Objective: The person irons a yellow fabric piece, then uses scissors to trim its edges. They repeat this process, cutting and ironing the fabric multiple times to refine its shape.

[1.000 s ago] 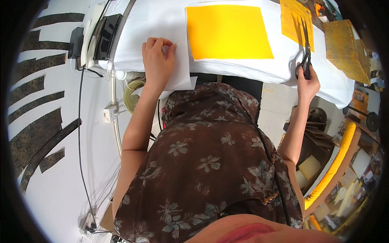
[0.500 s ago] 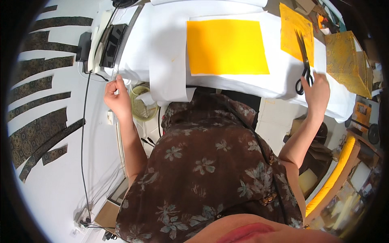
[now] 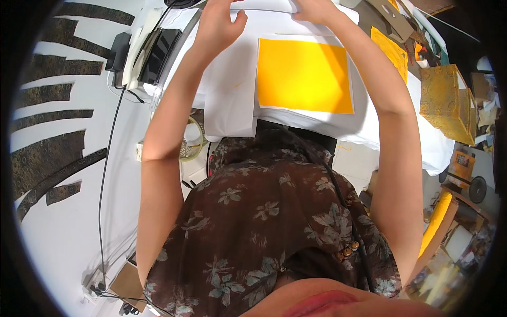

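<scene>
From the head camera, both arms stretch up toward the far side of the table [image 3: 401, 138]. The left hand [image 3: 221, 24] has its fingers curled onto the near edge of a white sheet [image 3: 266, 6] at the top of the frame, and the right hand [image 3: 312, 8] rests on the same sheet (its fingers are cut off by the rim, so I cannot tell whether it grips). Just below the hands lies a yellow sheet [image 3: 303, 74] flat on white paper [image 3: 229, 90]. A gold box [image 3: 442, 103] stands to the right, well apart.
</scene>
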The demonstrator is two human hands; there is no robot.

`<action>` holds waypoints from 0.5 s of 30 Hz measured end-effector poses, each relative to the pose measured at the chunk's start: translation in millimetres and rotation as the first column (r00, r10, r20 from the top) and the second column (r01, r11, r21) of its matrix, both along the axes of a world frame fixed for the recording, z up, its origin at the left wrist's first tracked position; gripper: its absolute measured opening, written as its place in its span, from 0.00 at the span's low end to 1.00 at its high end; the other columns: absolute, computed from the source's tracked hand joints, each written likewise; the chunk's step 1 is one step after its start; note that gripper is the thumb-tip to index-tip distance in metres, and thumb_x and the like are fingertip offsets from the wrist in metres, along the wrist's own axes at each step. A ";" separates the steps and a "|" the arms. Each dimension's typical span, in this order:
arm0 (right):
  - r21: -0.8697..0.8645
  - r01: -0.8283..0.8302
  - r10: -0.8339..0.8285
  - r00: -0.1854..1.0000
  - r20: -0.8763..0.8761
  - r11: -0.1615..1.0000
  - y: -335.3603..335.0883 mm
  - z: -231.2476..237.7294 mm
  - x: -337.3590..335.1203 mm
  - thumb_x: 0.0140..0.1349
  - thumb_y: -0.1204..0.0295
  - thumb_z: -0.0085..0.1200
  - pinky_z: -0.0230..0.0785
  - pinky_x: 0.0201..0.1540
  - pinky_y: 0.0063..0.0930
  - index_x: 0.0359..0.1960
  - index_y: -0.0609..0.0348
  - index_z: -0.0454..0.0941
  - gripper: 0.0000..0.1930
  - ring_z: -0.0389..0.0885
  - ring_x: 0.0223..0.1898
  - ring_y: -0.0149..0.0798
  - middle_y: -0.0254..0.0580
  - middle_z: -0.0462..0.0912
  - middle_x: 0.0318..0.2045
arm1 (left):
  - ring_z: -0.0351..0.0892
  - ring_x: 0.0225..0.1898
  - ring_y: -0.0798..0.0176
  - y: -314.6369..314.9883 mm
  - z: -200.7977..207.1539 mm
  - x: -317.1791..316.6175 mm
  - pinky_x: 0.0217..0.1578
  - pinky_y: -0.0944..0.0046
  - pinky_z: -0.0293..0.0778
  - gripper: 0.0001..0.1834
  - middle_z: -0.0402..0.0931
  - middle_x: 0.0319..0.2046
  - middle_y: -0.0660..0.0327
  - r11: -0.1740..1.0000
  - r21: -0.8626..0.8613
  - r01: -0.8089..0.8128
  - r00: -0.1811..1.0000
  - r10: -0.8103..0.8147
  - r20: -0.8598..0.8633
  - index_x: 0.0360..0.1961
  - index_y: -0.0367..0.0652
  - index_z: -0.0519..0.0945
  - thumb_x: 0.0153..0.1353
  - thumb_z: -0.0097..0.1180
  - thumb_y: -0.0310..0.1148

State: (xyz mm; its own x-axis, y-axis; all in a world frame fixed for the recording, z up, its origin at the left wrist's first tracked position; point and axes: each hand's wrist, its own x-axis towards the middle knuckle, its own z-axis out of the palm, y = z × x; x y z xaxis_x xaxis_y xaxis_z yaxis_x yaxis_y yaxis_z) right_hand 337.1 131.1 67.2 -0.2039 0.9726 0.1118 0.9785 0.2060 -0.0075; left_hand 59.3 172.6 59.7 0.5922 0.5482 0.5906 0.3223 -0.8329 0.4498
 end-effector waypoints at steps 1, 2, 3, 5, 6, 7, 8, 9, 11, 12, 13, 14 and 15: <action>0.068 -0.037 0.037 0.999 -0.004 0.997 -2.8 -1.2 1.6 0.49 0.71 0.67 0.75 0.51 0.48 0.55 0.65 0.74 0.30 0.81 0.47 0.59 0.58 0.80 0.42 | 0.70 0.62 0.39 -1.8 7.3 0.7 0.64 0.45 0.67 0.30 0.73 0.58 0.43 0.999 -0.049 0.009 0.999 -0.011 -0.044 0.61 0.39 0.72 0.54 0.60 0.25; 0.135 -0.073 0.074 0.997 -0.004 0.988 -7.7 -3.9 2.5 0.48 0.71 0.68 0.75 0.51 0.48 0.56 0.64 0.73 0.31 0.80 0.47 0.58 0.56 0.80 0.42 | 0.70 0.62 0.39 -4.9 14.6 0.6 0.64 0.46 0.67 0.30 0.73 0.58 0.43 1.000 0.017 0.018 0.997 -0.017 -0.076 0.61 0.38 0.73 0.53 0.60 0.25; 0.202 -0.108 0.111 0.994 -0.002 0.973 -11.0 -4.8 3.3 0.47 0.71 0.68 0.75 0.50 0.48 0.57 0.63 0.73 0.32 0.80 0.47 0.57 0.55 0.79 0.43 | 0.70 0.61 0.38 -7.9 23.5 0.5 0.63 0.47 0.68 0.30 0.73 0.58 0.43 0.996 0.082 0.029 0.994 -0.020 -0.109 0.60 0.37 0.73 0.53 0.60 0.24; 0.398 -0.222 0.211 0.975 0.072 0.890 -17.9 20.1 -14.3 0.45 0.72 0.68 0.74 0.49 0.47 0.55 0.62 0.73 0.32 0.78 0.48 0.55 0.52 0.77 0.43 | 0.70 0.60 0.38 -18.9 57.1 -1.7 0.63 0.47 0.69 0.32 0.73 0.56 0.42 0.967 0.238 0.094 0.985 -0.056 -0.163 0.61 0.33 0.72 0.51 0.58 0.22; 0.485 -0.280 0.259 0.960 0.110 0.828 -24.3 35.2 -28.5 0.45 0.72 0.68 0.74 0.49 0.46 0.55 0.61 0.73 0.32 0.78 0.49 0.54 0.50 0.76 0.44 | 0.70 0.61 0.38 -21.4 68.1 -7.9 0.63 0.47 0.69 0.32 0.73 0.56 0.41 0.942 0.324 0.091 0.975 -0.018 -0.221 0.62 0.32 0.71 0.51 0.58 0.22; 0.505 -0.282 0.240 0.959 0.148 0.816 -30.7 56.5 -44.2 0.45 0.73 0.67 0.71 0.51 0.43 0.56 0.60 0.74 0.31 0.76 0.50 0.50 0.47 0.75 0.45 | 0.70 0.61 0.38 -23.7 78.6 -15.3 0.63 0.47 0.68 0.33 0.73 0.55 0.40 0.908 0.407 0.098 0.961 0.020 -0.277 0.63 0.31 0.70 0.51 0.57 0.22; 0.559 -0.332 0.293 0.942 0.162 0.760 -38.0 79.4 -62.0 0.46 0.73 0.66 0.71 0.51 0.43 0.56 0.59 0.73 0.31 0.76 0.50 0.50 0.46 0.75 0.45 | 0.70 0.61 0.38 -26.5 91.6 -24.5 0.63 0.46 0.68 0.34 0.72 0.55 0.40 0.866 0.489 0.104 0.941 0.073 -0.331 0.63 0.30 0.70 0.51 0.57 0.21; 0.610 -0.377 0.337 0.923 0.185 0.698 -46.6 103.0 -77.7 0.46 0.73 0.66 0.70 0.52 0.42 0.57 0.59 0.73 0.32 0.76 0.50 0.50 0.46 0.75 0.45 | 0.70 0.61 0.38 -29.8 107.5 -30.6 0.65 0.47 0.67 0.35 0.72 0.55 0.38 0.863 0.502 0.059 0.938 0.124 -0.323 0.65 0.28 0.67 0.52 0.55 0.21; 0.741 -0.430 0.303 0.900 0.312 0.516 -43.5 131.5 -99.4 0.45 0.74 0.67 0.69 0.53 0.40 0.59 0.57 0.73 0.34 0.76 0.50 0.49 0.46 0.76 0.46 | 0.76 0.54 0.39 -31.6 151.0 -50.4 0.58 0.48 0.74 0.36 0.75 0.53 0.42 0.853 0.522 -0.004 0.923 0.203 -0.325 0.65 0.34 0.69 0.51 0.60 0.24; 0.740 -0.439 0.253 0.899 0.359 0.509 -52.9 158.1 -92.6 0.45 0.74 0.68 0.69 0.53 0.40 0.58 0.57 0.74 0.33 0.76 0.51 0.49 0.46 0.76 0.46 | 0.79 0.51 0.39 -38.7 179.9 -44.8 0.55 0.48 0.76 0.36 0.76 0.52 0.43 0.865 0.500 -0.028 0.917 0.221 -0.331 0.64 0.36 0.70 0.50 0.62 0.25; 0.749 -0.447 0.244 0.895 0.374 0.490 -55.4 176.7 -93.4 0.45 0.74 0.68 0.70 0.53 0.41 0.58 0.57 0.74 0.33 0.77 0.51 0.49 0.46 0.77 0.46 | 0.80 0.48 0.40 -49.6 199.2 -45.4 0.51 0.49 0.77 0.35 0.76 0.49 0.45 0.804 0.589 -0.082 0.902 0.311 -0.300 0.62 0.38 0.71 0.49 0.63 0.26; 0.773 -0.461 0.283 0.886 0.369 0.435 -57.7 200.9 -111.2 0.45 0.74 0.69 0.70 0.53 0.41 0.57 0.57 0.74 0.33 0.77 0.52 0.50 0.47 0.77 0.47 | 0.81 0.45 0.41 -65.7 223.1 -59.7 0.47 0.49 0.78 0.34 0.77 0.47 0.48 0.715 0.681 -0.158 0.848 0.451 -0.277 0.60 0.40 0.72 0.48 0.64 0.27; 0.737 -0.345 0.243 0.938 0.247 0.581 -73.0 222.8 -125.3 0.47 0.73 0.69 0.71 0.53 0.42 0.57 0.57 0.75 0.31 0.79 0.51 0.50 0.47 0.79 0.45 | 0.80 0.44 0.42 -63.0 241.3 -77.9 0.43 0.51 0.78 0.32 0.75 0.43 0.50 0.626 0.773 -0.102 0.875 0.426 -0.229 0.58 0.40 0.73 0.48 0.65 0.27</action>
State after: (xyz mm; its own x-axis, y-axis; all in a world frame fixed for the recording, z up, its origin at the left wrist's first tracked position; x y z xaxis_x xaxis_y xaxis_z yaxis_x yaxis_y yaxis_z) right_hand 211.7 58.1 290.0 -0.5228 0.4289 0.7367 0.8464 0.3637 0.3890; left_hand -18.6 109.6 301.1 0.7415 0.2100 0.6372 0.5802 -0.6777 -0.4518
